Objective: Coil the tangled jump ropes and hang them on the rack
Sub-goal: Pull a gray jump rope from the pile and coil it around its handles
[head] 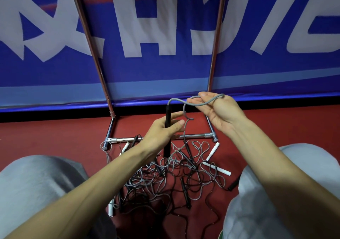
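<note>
Blue banner (165, 69) with large white characters, cropped beyond reading, backs a chrome tube rack (202, 135). Tangled grey and black jump ropes (165, 180) lie on red floor (55, 132) at its base. Above, left hand (161, 132) grips a black handle (167, 113); right hand (219, 110), fingers curled, pinches its grey cord (176, 99).

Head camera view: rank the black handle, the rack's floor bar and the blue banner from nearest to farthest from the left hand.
1. black handle: held upright in the grip of the left hand.
2. rack's floor bar: down on the red floor, just beyond the hand.
3. blue banner: upright at the back, farthest.
</note>
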A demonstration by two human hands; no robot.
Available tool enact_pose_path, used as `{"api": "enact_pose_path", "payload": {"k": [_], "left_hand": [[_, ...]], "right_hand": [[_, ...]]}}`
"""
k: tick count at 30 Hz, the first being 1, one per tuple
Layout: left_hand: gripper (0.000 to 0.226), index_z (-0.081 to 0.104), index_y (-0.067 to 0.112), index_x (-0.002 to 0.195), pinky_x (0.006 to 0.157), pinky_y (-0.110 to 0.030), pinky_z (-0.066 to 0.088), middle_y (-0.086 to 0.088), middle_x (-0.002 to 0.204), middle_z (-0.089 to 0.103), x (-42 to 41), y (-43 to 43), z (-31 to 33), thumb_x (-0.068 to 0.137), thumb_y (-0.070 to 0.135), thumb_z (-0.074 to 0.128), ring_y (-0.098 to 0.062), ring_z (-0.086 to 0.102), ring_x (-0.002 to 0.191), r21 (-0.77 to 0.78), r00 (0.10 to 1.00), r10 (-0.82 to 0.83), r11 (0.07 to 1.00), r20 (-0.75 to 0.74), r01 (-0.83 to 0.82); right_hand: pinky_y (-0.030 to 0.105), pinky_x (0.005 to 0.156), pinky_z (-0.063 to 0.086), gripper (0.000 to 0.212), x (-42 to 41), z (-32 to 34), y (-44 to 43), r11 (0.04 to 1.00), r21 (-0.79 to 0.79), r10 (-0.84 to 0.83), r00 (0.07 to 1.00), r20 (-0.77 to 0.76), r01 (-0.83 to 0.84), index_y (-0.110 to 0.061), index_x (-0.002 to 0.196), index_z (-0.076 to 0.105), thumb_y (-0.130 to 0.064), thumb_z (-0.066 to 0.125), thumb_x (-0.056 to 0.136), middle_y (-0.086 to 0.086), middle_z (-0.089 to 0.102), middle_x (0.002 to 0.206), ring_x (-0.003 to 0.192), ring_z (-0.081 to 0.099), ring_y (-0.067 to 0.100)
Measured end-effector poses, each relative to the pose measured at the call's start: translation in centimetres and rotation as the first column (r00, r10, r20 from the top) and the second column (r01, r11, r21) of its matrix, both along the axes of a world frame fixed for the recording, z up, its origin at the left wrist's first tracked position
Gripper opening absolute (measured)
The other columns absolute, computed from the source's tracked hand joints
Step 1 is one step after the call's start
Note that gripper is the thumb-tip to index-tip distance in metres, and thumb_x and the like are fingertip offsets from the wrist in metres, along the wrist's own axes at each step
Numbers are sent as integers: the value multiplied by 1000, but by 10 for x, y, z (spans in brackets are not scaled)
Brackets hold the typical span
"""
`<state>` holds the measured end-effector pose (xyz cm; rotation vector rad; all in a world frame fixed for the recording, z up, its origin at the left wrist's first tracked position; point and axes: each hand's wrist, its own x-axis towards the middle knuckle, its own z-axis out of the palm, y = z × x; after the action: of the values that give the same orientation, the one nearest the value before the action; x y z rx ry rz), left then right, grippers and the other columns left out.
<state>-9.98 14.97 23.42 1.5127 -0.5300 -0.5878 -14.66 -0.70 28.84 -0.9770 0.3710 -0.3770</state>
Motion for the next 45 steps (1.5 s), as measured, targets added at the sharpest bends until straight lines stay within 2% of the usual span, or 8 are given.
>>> {"api": "enact_pose_path", "payload": {"k": [5,10,14,19,26,33,41,45], "left_hand": [[14,64,7,87,83,-28,55,-12,90,72,2,4,2,96,8,54,-21,70,87,-5,995,53,999,83,-53],[16,59,5,88,71,-26,59,-11,80,73,0,12,26,99,9,48,-21,72,73,-224,984,117,964,-137,-146],[15,58,2,92,74,-29,60,-14,83,73,4,20,39,100,9,47,-29,72,82,-354,942,148,900,-302,-255],[15,54,-1,90,70,-30,60,-14,78,73,19,35,55,99,8,47,-29,73,78,-495,848,110,770,-519,-403],[18,54,-1,88,70,-31,61,-18,94,66,33,47,54,101,8,46,-27,73,78,-478,813,215,717,-540,-507],[12,54,5,107,61,-37,61,-15,110,62,31,43,43,96,5,53,-29,71,81,-266,866,304,865,-397,-426],[32,63,18,120,93,-28,45,-4,123,63,9,19,15,94,1,53,-16,59,107,192,994,33,980,100,-52],[46,53,15,135,100,-19,41,7,127,54,-2,12,4,94,-5,51,-6,49,120,245,977,-139,965,165,95]], "right_hand": [[18,58,54,9,0,-7,6,951,-297,57,992,-114,-89,-1,88,60,-4,54,94,13,68,80,61,67,13],[26,72,51,11,5,-21,7,823,-506,140,955,-263,-260,-16,95,56,-8,48,98,11,68,98,77,65,16],[22,80,48,24,3,-28,21,681,-538,370,868,-332,-496,-10,109,63,-12,41,101,4,68,98,85,65,9],[31,88,44,38,-1,-33,25,595,-447,484,742,-464,-668,-16,90,63,-37,35,101,10,71,108,100,64,24],[44,88,55,9,-4,-28,18,440,-473,575,644,-504,-763,-12,96,57,-12,48,99,15,69,107,91,69,26],[28,56,59,11,-4,-3,8,837,-507,131,975,-179,-205,-7,93,59,-4,49,97,17,68,87,60,71,23],[16,52,53,13,-13,22,-3,995,-101,27,990,140,-13,-4,90,59,-5,47,95,3,72,69,61,71,14],[16,56,54,10,-17,29,-10,998,-50,-37,973,228,49,-4,91,59,-6,49,94,2,72,69,64,71,14]]}}
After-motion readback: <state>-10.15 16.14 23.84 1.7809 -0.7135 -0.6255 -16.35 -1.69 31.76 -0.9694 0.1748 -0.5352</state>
